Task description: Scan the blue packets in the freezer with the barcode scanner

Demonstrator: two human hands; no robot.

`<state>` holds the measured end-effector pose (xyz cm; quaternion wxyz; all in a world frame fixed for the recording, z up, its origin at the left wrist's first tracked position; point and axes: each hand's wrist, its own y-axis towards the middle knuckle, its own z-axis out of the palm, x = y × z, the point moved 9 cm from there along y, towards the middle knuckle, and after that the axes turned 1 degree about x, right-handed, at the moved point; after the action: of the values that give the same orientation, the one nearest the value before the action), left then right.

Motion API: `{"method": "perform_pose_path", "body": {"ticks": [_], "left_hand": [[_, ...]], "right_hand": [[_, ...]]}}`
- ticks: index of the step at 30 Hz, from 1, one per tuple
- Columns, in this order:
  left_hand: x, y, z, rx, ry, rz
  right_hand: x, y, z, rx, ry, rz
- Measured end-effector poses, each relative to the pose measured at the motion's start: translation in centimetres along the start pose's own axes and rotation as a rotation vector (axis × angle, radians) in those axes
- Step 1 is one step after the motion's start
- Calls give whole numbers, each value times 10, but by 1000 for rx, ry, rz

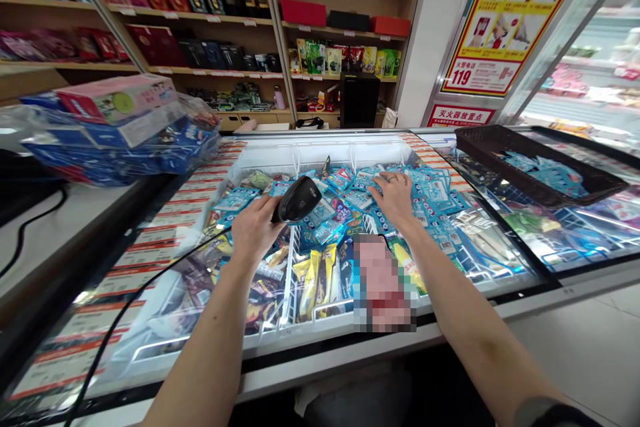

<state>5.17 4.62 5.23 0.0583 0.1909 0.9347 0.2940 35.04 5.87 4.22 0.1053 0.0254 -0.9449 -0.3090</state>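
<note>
at the far left, bagged boxes (120, 130) stand on the counter side of the freezer (330, 363), near its row of price strips (167, 223). a black cable (103, 347) runs over those strips to the scanner (301, 199), which the left hand (256, 227) has its fingers wrapped around, closed on the handle, the head tipped toward the middle. that grip looks secure; good handling here means keeping the wrist loose, so the head can be angled squarely at a printed code, and leaving slack in the cable so it does not sweep across the strips. below the scanner, yellow bars (311, 280) lie in the wire baskets. right of it, blue packets (435, 187) are spread over the freezer in overlapping layers, some askew. the right hand (397, 199) rests palm down on them, partly open, fingers bent and thumb apart; nothing is plainly gripped, though what lies under the palm i cannot tell. a light touch should serve best: take one packet by its edge, smooth its film, and avoid dragging its neighbours, since thin wrappers likely slide together. just in front lies a pink item (383, 270), blurred out, best kept clear of the forearm. at the far right, a dark tray (600, 181) holds more such packets.
</note>
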Motion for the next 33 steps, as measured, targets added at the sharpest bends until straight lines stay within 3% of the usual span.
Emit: {"method": "perform_pose_path", "body": {"ticks": [4, 10, 18, 26, 30, 33], "left_hand": [[10, 0, 0, -1, 16, -59], [13, 0, 1, 19, -4, -63], [29, -1, 2, 39, 26, -117], [27, -1, 2, 50, 20, -122], [26, 0, 0, 45, 10, -122], [23, 1, 0, 40, 0, -105]], "right_hand": [[25, 0, 3, 60, 106, -118], [64, -8, 25, 260, 241, -250], [95, -12, 55, 435, 142, -219], [97, -9, 63, 420, 132, -136], [85, -5, 61, 410, 326, -40], [61, 0, 55, 364, 548, 88]]}}
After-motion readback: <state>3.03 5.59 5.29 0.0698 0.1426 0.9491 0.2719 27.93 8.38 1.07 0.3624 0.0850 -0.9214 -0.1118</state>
